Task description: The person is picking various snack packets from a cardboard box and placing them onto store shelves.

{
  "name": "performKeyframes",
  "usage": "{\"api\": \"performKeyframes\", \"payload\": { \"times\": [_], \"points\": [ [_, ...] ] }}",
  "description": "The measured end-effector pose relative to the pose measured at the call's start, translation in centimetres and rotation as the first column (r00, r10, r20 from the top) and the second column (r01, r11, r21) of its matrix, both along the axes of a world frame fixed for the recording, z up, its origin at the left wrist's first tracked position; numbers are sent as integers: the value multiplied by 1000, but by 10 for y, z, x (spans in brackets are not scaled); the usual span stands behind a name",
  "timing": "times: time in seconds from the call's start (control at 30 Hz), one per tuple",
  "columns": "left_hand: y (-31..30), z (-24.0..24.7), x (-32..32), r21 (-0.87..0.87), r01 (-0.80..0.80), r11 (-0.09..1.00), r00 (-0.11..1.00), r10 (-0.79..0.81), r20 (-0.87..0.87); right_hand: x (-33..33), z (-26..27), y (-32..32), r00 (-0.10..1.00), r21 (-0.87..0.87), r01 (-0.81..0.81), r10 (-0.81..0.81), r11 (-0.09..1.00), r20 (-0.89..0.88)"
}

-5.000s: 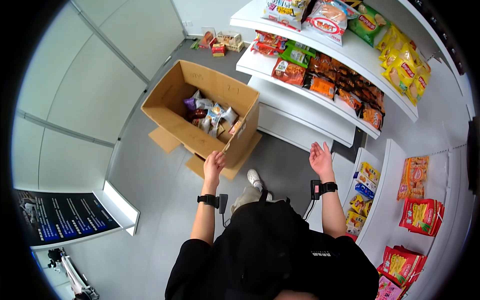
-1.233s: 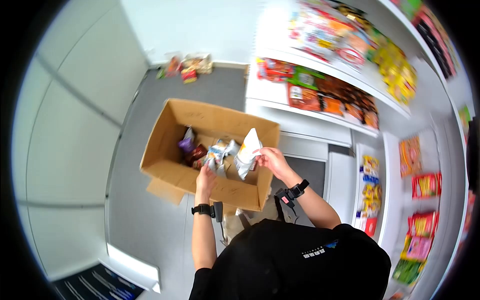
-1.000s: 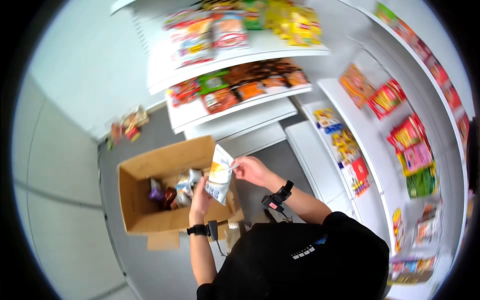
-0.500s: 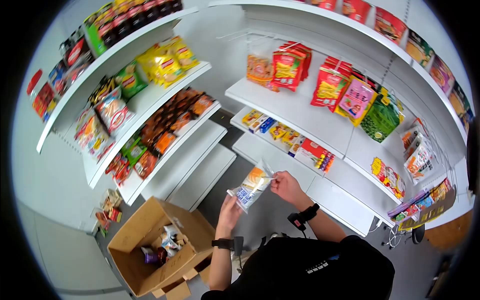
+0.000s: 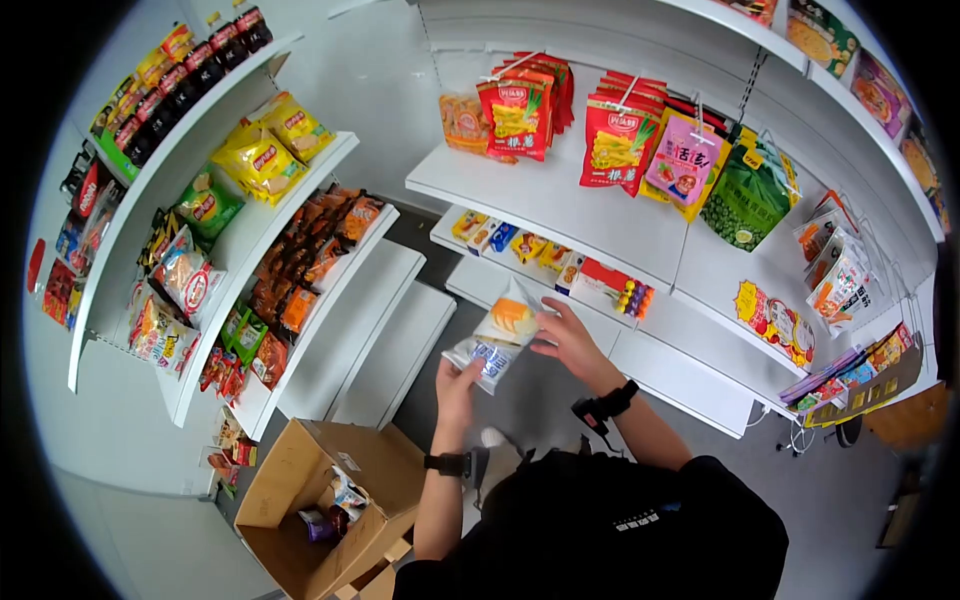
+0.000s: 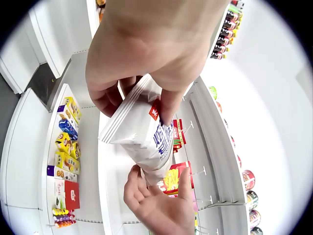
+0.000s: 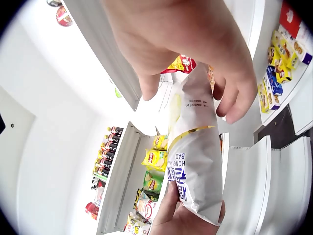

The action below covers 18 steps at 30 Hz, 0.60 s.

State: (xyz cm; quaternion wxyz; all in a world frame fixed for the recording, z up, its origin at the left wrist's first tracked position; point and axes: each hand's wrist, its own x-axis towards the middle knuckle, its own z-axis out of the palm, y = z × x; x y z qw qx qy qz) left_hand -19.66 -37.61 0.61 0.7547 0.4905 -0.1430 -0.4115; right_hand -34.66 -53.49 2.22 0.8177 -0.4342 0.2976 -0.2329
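A white snack bag (image 5: 500, 332) with an orange picture and blue lettering is held up in front of the body in the head view. My left hand (image 5: 456, 396) grips its lower left end, thumb on the printed face and fingers behind, as the left wrist view also shows around the crimped end of the bag (image 6: 139, 129). By the upper right side of the bag is my right hand (image 5: 572, 345), its thumb and fingers spread apart. In the right wrist view the far end of the bag (image 7: 195, 142) lies between that thumb and those fingers without a pinch.
White shelves (image 5: 560, 215) stand ahead, with red snack bags (image 5: 520, 105) hanging on hooks and small boxes (image 5: 487, 236) lower down. Shelving at left bears chips (image 5: 262, 160) and bottles (image 5: 205, 68). An open cardboard box (image 5: 275, 475) with snack packs sits on the floor at lower left.
The bag came up out of the cardboard box, and the view turned right toward the shelves. My right hand has let go of the bag's edge and spread its fingers; my left still holds it.
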Motion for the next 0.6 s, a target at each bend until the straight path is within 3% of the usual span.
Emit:
{"api": "performKeyframes", "payload": {
  "times": [0.13,0.27,0.43,0.6],
  "points": [
    [-14,-1,26,-45,45,998,999,-43,33,35,-5,-18,998,16,-39,40,999,-57],
    [-29,2,68,22,79,997,989,-76,-130,82,-9,-34,995,34,55,-52,998,-86],
    [-48,-13,135,78,204,976,974,-194,-120,139,-12,-45,980,73,168,-159,983,-120],
    [-79,-11,201,85,277,957,959,-271,-82,144,-11,-66,970,78,97,-77,992,-230]
  ]
}}
